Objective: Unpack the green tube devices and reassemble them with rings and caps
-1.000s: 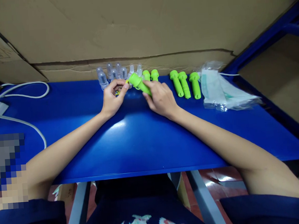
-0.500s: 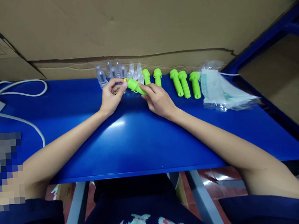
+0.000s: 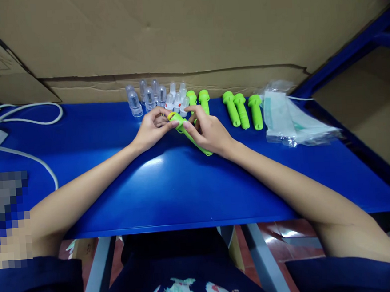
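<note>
My right hand (image 3: 210, 134) is wrapped round a lime-green plastic tube (image 3: 188, 133) with a wide head, held slantwise just above the blue table (image 3: 171, 183). My left hand (image 3: 152, 129) pinches a small yellow ring (image 3: 172, 116) at the head end of that tube. Both hands meet near the table's far middle. Behind them stand several clear plastic caps (image 3: 146, 97), a few white-tipped pieces (image 3: 177, 100) and two upright green tubes (image 3: 199, 99).
Three more green tubes (image 3: 242, 109) lie to the right, beside a heap of clear plastic bags (image 3: 289, 115). A white cable (image 3: 29, 119) loops at the far left. Cardboard (image 3: 173, 32) walls the back. A blue frame (image 3: 357, 41) rises at right.
The green tube has tipped down and come nearer me; its head now points at my left hand, whose fingers have closed in on the head end.
</note>
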The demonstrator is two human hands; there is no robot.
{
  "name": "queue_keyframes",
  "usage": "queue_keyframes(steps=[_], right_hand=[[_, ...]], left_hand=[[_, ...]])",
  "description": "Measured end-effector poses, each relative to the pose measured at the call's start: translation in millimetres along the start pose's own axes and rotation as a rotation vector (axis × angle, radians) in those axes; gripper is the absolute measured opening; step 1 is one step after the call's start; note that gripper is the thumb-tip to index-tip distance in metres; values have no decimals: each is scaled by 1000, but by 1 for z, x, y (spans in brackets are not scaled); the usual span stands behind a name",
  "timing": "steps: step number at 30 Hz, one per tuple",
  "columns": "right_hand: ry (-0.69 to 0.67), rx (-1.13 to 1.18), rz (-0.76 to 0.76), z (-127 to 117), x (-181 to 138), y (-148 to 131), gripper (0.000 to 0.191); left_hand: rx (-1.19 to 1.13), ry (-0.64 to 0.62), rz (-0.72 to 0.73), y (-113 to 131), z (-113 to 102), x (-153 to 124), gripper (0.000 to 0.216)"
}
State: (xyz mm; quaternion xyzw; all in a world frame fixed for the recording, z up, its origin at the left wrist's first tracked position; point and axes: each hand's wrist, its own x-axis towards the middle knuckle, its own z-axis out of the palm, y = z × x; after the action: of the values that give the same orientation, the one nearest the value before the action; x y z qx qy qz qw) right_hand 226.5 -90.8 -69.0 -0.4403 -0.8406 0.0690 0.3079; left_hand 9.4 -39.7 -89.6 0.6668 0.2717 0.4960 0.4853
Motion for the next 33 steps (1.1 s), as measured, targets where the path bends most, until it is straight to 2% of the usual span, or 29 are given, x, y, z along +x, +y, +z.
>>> queue_keyframes(steps=[4,9,16,22,28,33], right_hand=[[-110,247,-10,2,7,0,70],[-208,447,62,5,9,1,69],[-256,754,126,2,14,3,55],[-349,900,226,1,15,1,54],[-337,942,294,2,16,0,49],[-323,1035,295,4,14,0,46]], left_hand=[[3,-88,-8,-2,-2,0,67],[-5,-101,-1,-2,-2,2,65],[-2,-116,27,1,-1,1,62],[67,-173,8,-5,-4,1,61],[120,-90,3,-1,-4,1,66],[189,-39,40,2,-4,0,60]])
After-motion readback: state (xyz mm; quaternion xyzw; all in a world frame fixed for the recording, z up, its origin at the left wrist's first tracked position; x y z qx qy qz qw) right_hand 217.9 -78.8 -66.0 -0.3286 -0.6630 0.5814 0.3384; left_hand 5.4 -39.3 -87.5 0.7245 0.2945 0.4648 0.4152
